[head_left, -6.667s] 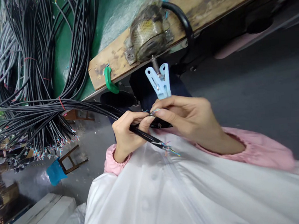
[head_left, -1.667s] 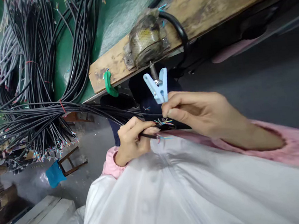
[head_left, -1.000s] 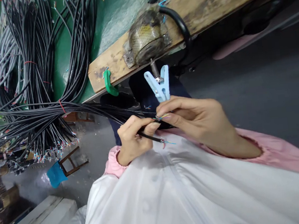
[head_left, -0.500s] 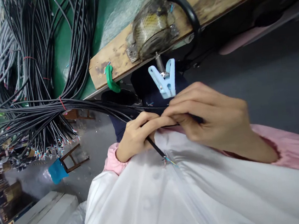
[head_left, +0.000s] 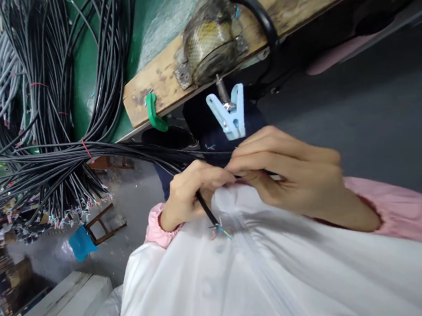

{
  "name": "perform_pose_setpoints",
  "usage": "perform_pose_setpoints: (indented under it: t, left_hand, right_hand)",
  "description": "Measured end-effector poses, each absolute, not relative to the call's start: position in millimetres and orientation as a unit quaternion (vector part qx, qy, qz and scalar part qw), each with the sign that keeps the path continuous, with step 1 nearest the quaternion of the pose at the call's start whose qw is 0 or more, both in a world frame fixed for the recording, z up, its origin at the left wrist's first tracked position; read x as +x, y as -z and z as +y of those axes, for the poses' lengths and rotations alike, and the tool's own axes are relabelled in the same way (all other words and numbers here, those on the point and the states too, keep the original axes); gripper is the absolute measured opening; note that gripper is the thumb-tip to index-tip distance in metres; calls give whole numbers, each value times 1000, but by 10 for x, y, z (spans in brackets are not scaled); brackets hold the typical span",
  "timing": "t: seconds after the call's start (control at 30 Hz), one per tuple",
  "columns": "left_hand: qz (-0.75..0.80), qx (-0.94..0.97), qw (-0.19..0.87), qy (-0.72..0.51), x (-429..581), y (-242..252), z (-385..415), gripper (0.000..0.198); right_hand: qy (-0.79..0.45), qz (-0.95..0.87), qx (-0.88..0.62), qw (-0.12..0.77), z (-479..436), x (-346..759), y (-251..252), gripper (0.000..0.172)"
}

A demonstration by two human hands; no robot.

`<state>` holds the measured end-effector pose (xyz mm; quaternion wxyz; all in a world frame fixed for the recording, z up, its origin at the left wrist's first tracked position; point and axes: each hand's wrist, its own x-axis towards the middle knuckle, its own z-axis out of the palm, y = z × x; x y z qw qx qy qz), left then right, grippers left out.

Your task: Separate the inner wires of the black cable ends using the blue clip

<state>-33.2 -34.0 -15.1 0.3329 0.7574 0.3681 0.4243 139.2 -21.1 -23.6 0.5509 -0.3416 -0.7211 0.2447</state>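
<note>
My left hand (head_left: 195,187) is closed around black cables of the bundle (head_left: 115,150) that runs from the table's edge to my lap. One cable end (head_left: 212,218) sticks out below it, with thin coloured wires fanned out at the tip. My right hand (head_left: 287,170) pinches at the fingertips of the left, where dark cable shows between them; the exact pinch point is hidden. Just above the hands, a light blue plastic clip (head_left: 230,113) sits on the metal shaft of a small motor (head_left: 209,40) wrapped in clear tape.
The motor is fixed to a wooden board (head_left: 311,1) along the green table (head_left: 86,85). A green clip (head_left: 155,112) hangs at the board's edge. Thick bundles of black cables (head_left: 42,55) and grey cables (head_left: 8,73) cover the table's left. A stool (head_left: 103,224) stands on the floor.
The loose cable end has swung a little to the left. My left fingers have curled in more, and my right hand has shifted slightly left.
</note>
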Motion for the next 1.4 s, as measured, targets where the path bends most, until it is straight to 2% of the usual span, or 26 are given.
perform_pose_setpoints:
  t: [0.13, 0.3, 0.37, 0.43, 0.5, 0.57, 0.63, 0.73, 0.9, 1.13, 1.27, 1.4]
  left_hand:
    - [443, 740, 328, -386, -266, 60, -322, 21]
    - [468, 711, 333, -406, -212, 76, -289, 41]
    - [469, 698, 322, -436, -183, 94, -276, 43]
    - [459, 688, 294, -478, -145, 102, -259, 38]
    - [455, 674, 269, -516, -97, 96, -237, 32]
    - [475, 648, 262, -534, -46, 77, -211, 32]
    - [506, 626, 266, -531, 4, 49, -182, 36]
    - [515, 623, 243, -536, 72, 14, -141, 35]
    - [509, 632, 217, -542, 130, 11, -109, 27]
    - [529, 628, 240, -518, 110, 30, -102, 33]
    - [503, 634, 261, -526, 87, 58, -123, 27]
    - [501, 633, 320, -495, -30, 80, -143, 34]
  right_hand:
    - [-212, -754, -365, 502, -171, 1487, 208, 20]
    - [-365, -708, -335, 502, -12, 1601, 274, 18]
    - [-437, -637, -370, 515, 97, 1580, 326, 25]
    - [-535, -541, -393, 516, 214, 1500, 352, 39]
    - [-658, -437, -345, 507, 318, 1379, 336, 55]
    - [-748, -354, -281, 486, 398, 1259, 288, 62]
    - [-790, -298, -251, 473, 447, 1181, 238, 62]
    - [-802, -264, -245, 477, 470, 1156, 197, 55]
    - [-806, -256, -246, 473, 445, 1173, 164, 56]
    - [-832, -258, -235, 431, 423, 1164, 318, 66]
    - [-835, -256, -240, 424, 385, 1245, 502, 63]
    - [-782, -291, -289, 470, 275, 1356, 576, 56]
